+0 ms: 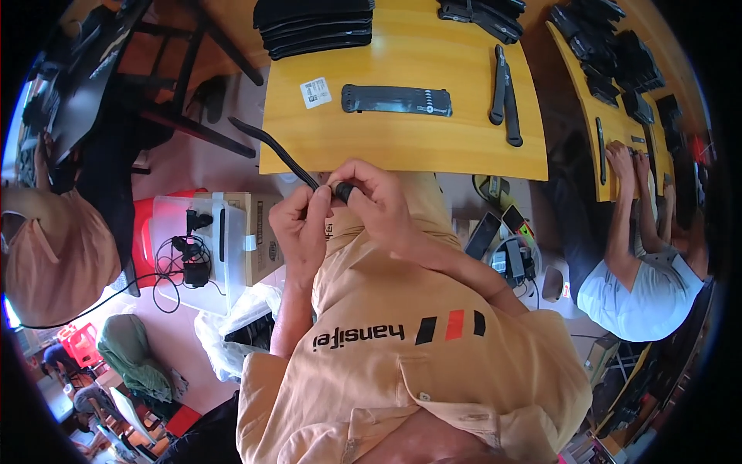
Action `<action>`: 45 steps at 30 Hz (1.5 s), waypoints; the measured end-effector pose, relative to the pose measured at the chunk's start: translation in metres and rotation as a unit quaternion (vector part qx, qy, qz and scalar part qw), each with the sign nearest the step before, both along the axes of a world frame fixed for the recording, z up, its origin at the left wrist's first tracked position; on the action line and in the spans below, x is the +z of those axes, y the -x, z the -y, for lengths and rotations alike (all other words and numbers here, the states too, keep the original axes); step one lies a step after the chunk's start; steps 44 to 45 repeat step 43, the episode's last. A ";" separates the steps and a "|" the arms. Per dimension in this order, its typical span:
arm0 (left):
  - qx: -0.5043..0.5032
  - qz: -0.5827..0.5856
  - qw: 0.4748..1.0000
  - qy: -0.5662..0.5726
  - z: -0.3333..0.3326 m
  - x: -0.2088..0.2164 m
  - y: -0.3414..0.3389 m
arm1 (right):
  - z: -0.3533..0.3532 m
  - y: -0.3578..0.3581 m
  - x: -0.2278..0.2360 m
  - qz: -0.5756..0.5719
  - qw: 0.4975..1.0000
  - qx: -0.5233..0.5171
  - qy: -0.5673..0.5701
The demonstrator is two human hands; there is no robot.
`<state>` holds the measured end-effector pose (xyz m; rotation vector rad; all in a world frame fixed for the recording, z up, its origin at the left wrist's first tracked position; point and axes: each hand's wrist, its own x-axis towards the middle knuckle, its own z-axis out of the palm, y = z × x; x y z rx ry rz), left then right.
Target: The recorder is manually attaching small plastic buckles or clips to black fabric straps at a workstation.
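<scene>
Close to the near edge of the yellow table (348, 151), both hands meet on one long black strap (280, 150). My left hand (300, 224) pinches it near its end, and its free length sticks out up and to the left. My right hand (375, 203) grips the dark end (344, 191), which looks thick or rolled; the fingers partly hide it. Ahead on the table lies a flat black strap bundle (386, 101) with small white print. A white label (315, 93) is left of it, and two narrow black straps (505, 100) lie to the right.
Stacks of black straps (313, 29) stand at the table's far side. Left of me are a clear plastic bin (224, 267) with black cables and a cardboard box (263, 232). People sit on both sides; the right one (641, 286) works at another table.
</scene>
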<state>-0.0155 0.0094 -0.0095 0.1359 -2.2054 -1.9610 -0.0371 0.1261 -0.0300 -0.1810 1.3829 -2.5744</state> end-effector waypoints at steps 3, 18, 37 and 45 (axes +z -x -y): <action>0.027 0.007 1.000 -0.011 0.000 0.000 -0.002 | -0.002 0.002 -0.002 -0.117 0.988 -0.009 -0.101; -0.219 0.131 0.944 -0.210 0.022 0.028 -0.021 | -0.046 0.009 0.052 -0.275 0.895 0.264 -0.233; -0.026 0.124 0.786 -0.606 0.155 0.001 -0.040 | -0.307 0.030 0.078 -0.052 0.823 -0.195 0.531; -0.018 0.085 0.873 -0.480 0.125 -0.011 0.001 | -0.292 0.023 0.089 -0.078 0.963 -0.186 0.178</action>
